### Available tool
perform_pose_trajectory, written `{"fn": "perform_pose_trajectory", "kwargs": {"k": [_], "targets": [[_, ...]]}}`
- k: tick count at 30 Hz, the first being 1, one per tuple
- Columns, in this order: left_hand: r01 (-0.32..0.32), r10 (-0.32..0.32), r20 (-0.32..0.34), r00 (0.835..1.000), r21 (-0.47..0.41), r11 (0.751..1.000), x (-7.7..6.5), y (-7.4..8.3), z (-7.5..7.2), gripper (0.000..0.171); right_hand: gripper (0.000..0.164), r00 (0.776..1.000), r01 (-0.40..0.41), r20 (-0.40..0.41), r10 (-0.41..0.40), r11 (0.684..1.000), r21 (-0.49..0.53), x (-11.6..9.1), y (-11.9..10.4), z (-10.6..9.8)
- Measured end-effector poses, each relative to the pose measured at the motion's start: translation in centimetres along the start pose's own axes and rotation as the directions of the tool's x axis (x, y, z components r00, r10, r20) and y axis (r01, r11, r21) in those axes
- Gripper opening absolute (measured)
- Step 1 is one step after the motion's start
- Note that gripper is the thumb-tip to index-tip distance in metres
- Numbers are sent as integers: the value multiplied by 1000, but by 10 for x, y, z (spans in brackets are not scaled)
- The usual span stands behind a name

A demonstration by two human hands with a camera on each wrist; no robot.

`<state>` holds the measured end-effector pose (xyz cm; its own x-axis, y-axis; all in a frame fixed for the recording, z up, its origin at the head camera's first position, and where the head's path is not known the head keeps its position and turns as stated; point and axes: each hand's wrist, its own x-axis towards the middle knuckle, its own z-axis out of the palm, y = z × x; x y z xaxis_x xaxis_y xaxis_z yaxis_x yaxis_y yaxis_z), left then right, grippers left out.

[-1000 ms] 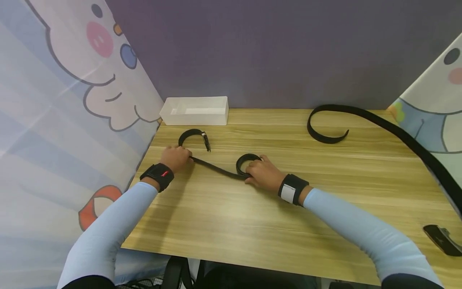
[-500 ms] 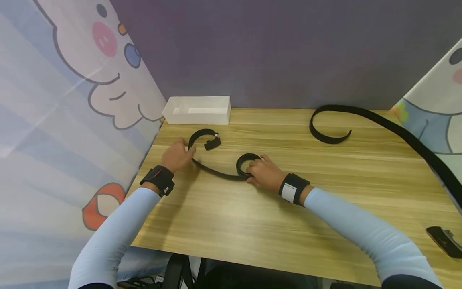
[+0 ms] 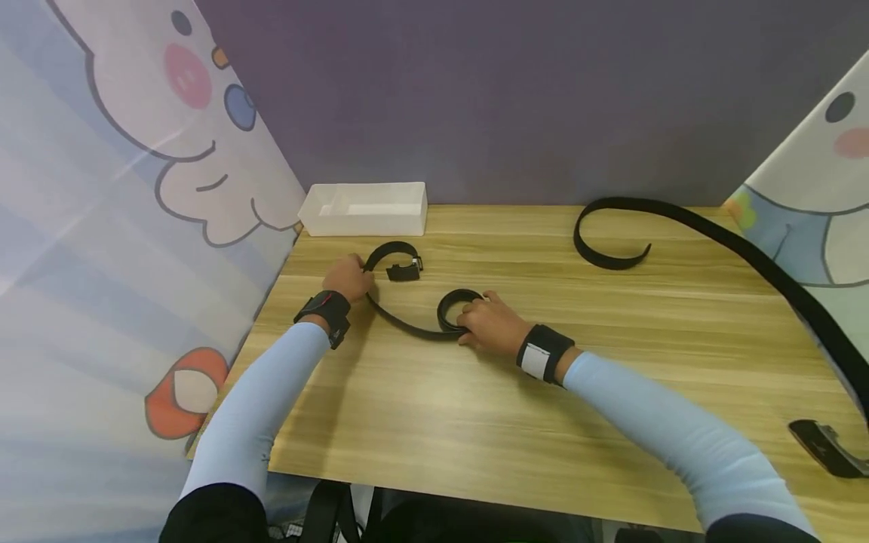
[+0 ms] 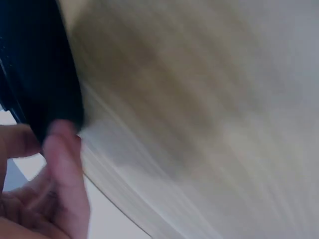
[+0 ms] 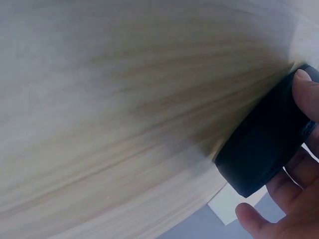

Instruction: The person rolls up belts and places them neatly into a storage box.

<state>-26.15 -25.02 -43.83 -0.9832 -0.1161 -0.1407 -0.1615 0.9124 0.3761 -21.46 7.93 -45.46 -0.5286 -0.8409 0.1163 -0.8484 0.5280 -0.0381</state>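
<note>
A black belt (image 3: pixel 409 329) stands on its edge on the wooden table, strung between my two hands. Its right end is rolled into a small coil, which my right hand (image 3: pixel 498 326) grips from the right side. The right wrist view shows thumb and fingers around the dark coil (image 5: pixel 264 139). Towards the other end, my left hand (image 3: pixel 348 279) pinches the strap between thumb and fingers; the left wrist view has the strap (image 4: pixel 40 64) close up. Beyond that hand the belt curls round to its buckle (image 3: pixel 403 271).
At the table's back left sits a white tray (image 3: pixel 363 230). Another black belt (image 3: pixel 720 230) curves along the right side, and a buckle (image 3: pixel 828 449) lies near the right edge. A grey wall stands behind the table (image 3: pixel 475 437), with printed cloth on both sides.
My left hand has shifted slightly right and away from me along the strap. The buckle end has swung inward into a tighter curl. My right hand stays at the coil.
</note>
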Motion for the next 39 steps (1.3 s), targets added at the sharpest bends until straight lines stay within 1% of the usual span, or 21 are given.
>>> {"fn": "perform_pose_trajectory", "kwargs": {"k": [2, 4, 6, 9, 11, 13, 17, 18, 21, 23, 27, 29, 33, 36, 39], "targets": [[-26, 26, -31, 999, 4, 1000, 6, 6, 0, 37, 24, 1000, 13, 3, -13, 1000, -1, 2, -1, 0], [-56, 55, -68, 996, -12, 998, 12, 12, 1, 30, 25, 1000, 18, 8, -18, 1000, 9, 3, -2, 0], [-81, 79, -97, 992, -16, 997, 17, 20, 3, 29, 25, 1000, 12, 13, -12, 1000, 15, 3, -2, 0], [-97, 95, -140, 986, -8, 995, 22, 34, 6, 30, 24, 1000, -4, 19, 4, 1000, 10, 3, -2, 1], [-103, 104, -149, 983, 9, 995, 25, 42, 10, 29, 25, 1000, -11, 19, 10, 1000, 9, 3, -2, 0], [-99, 96, -125, 987, -18, 995, 26, 49, 12, 27, 25, 1000, -9, 18, 9, 1000, 12, 4, -3, 0], [-74, 73, -18, 997, -116, 990, 25, 60, 16, 32, 25, 1000, -8, 17, 8, 999, 31, 4, -4, 0], [-67, 68, 8, 998, -125, 990, 24, 62, 16, 32, 25, 1000, -12, 19, 11, 999, 34, 4, -4, 0], [-82, 88, 55, 995, -109, 991, 22, 71, 19, 33, 24, 999, -27, 27, 27, 999, 34, 3, -3, -1], [-99, 105, 68, 992, -84, 992, 21, 77, 20, 33, 24, 999, -36, 34, 35, 999, 27, 3, -2, -3], [-151, 153, 51, 987, -47, 987, 22, 88, 24, 32, 24, 999, -33, 38, 32, 999, 26, 3, -1, -6], [-176, 178, 37, 983, -56, 983, 25, 95, 28, 31, 23, 999, -31, 42, 29, 999, 42, 3, -1, -7], [-229, 231, 13, 973, -97, 968, 30, 111, 37, 29, 20, 999, -29, 45, 26, 997, 68, 3, -1, -5], [-255, 257, -1, 966, -138, 957, 33, 123, 44, 28, 19, 999, -36, 43, 34, 997, 66, 3, -2, -4], [-243, 251, 11, 968, -200, 949, 34, 133, 50, 27, 19, 998, -48, 44, 45, 997, 63, 4, -3, -2]]}}
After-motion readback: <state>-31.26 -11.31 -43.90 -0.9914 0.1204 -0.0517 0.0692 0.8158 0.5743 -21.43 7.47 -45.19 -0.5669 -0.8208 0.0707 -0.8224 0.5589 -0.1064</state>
